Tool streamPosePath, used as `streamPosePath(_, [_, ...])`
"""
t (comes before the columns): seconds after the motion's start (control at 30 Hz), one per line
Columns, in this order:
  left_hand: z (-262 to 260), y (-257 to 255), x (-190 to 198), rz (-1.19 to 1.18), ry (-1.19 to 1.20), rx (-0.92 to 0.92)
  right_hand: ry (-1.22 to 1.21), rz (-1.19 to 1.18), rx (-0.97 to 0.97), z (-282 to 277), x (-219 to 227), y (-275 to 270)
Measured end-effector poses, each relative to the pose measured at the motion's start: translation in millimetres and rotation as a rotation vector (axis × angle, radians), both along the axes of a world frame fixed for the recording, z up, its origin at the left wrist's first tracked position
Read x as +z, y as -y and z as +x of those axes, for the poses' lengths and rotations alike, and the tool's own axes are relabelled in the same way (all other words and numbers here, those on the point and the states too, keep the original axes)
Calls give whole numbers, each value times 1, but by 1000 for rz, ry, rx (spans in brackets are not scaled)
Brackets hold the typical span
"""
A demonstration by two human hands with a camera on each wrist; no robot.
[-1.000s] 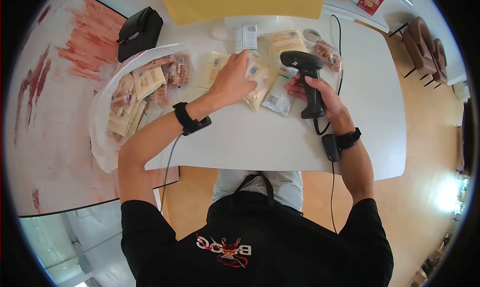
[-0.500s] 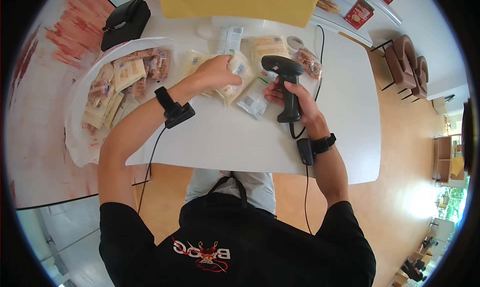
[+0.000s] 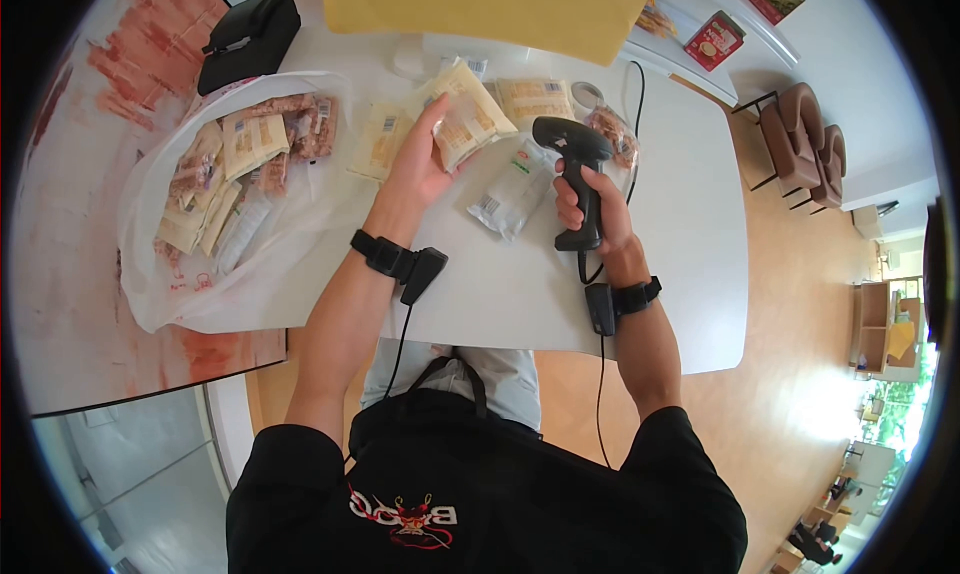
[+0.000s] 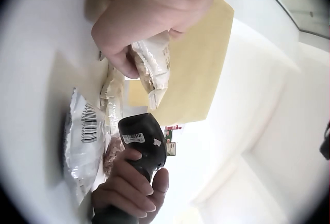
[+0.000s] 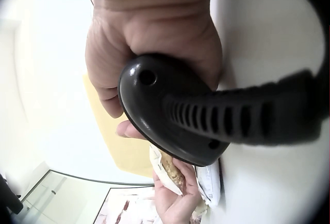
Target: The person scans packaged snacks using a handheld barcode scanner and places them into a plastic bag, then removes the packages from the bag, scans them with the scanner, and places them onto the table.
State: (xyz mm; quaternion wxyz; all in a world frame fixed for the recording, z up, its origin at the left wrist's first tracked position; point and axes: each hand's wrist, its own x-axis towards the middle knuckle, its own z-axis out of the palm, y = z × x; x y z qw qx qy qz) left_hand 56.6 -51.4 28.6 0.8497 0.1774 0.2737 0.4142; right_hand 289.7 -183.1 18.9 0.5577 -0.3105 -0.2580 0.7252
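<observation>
My left hand (image 3: 422,169) holds up a cream-coloured food packet (image 3: 470,116), thumb and fingers gripping its side. In the left wrist view that packet (image 4: 153,64) appears nearly edge-on. A black handheld barcode scanner (image 3: 572,137) is upright in my right hand (image 3: 606,206), the fingers wrapped round its handle and its head towards the packet. On the table between the hands lies a white packet (image 3: 512,194) with a barcode. Further cream packets (image 3: 378,139) lie left of and behind the held one. From the right wrist, the scanner's handle base (image 5: 154,105) and coiled cable fill the view.
On the left a white plastic bag (image 3: 150,274) gapes around several cream and reddish-brown packets. Behind it stands a black case (image 3: 250,39). Towards the back are a tape roll (image 3: 587,94), a reddish-brown packet (image 3: 612,134), a black cable (image 3: 638,124) and a yellow panel (image 3: 485,14).
My left hand has reached down, taken hold of the cream packet, lifted it off the table and turned it. The scanner stays in my right hand, its fingers now closer round the handle.
</observation>
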Motion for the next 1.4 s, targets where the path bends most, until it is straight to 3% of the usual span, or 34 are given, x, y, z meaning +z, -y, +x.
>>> streamPosePath(0.13, [-1, -2, -11, -38, 189, -52, -93, 3, 32, 2, -2, 0])
streamPosePath(0.43, [5, 4, -14, 2, 278, -137, -163, 62, 128, -4, 2, 5])
streamPosePath(0.63, [7, 2, -17, 11, 197, -146, -93, 111, 152, -9, 7, 7])
streamPosePath(0.87, [10, -1, -32, -27, 222, -132, -196, 54, 84, -7, 3, 4])
streamPosePath(1.07, [9, 3, -23, 177, 62, -143, -271, 18, 7, 3, -3, -3])
streamPosePath(1.27, [10, 10, -6, 290, -37, 71, -243, -10, 6, 1, -2, -3])
streamPosePath(1.33, [8, 15, 5, 329, -34, 354, -250, -16, 6, 0, -1, -3])
streamPosePath(1.37, [5, 17, 10, 328, -45, 350, -251, -22, 8, 0, -1, -3])
streamPosePath(1.4, [-1, 22, 20, 276, -53, 475, -250, -29, 9, 0, -2, -3])
